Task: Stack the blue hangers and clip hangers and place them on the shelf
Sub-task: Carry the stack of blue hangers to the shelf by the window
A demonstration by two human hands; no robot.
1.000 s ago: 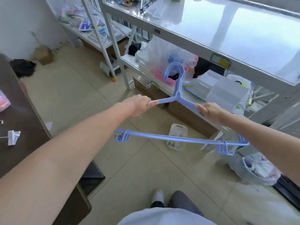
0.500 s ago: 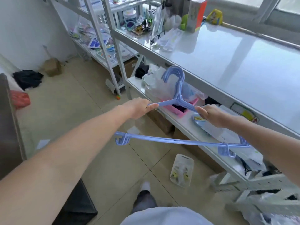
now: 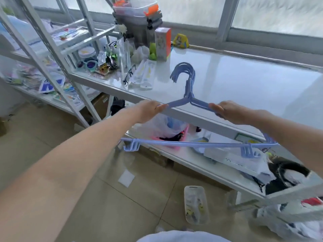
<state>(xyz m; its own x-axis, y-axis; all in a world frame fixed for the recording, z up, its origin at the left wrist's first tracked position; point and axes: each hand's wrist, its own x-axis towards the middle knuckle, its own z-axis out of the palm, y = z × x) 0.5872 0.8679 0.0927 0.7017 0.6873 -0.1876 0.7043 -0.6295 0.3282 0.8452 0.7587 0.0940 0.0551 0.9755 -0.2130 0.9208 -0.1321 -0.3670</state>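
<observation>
- Holding a stack of blue hangers (image 3: 189, 95) in the air, the person stands in front of a white shelf (image 3: 244, 81), and both arms reach forward.
- The left hand (image 3: 148, 110) is closed around the left shoulder of the stack, with the fingers wrapped over the plastic.
- The right hand (image 3: 229, 111) is closed in the same way around the right shoulder, so the stack hangs between the two hands.
- The hooks at the top lie close together and point to the left; several of them show, so I judge that the stacking of these hangers is already done.
- The bottom bar of the stack (image 3: 192, 144) hangs lower, in front of the lower level of the shelf, and small hooks show near both of its ends.
- The stack does not touch the shelf yet. The hooks are over the front part of the top surface, and the shoulders are just at its front edge.
- The top surface is bare on the right side, while a box (image 3: 162, 43), a pair of glasses (image 3: 129, 74) and other small things stand on the left part.
- I cannot see any clip hangers as a separate group here, so I cannot tell whether that part of the task is finished.
- What is left, as I judge it, is to move the stack forward over the bare area, lay it down flat and let go with both hands.
- The bare area looks large enough, so the placing should be simple.
</observation>
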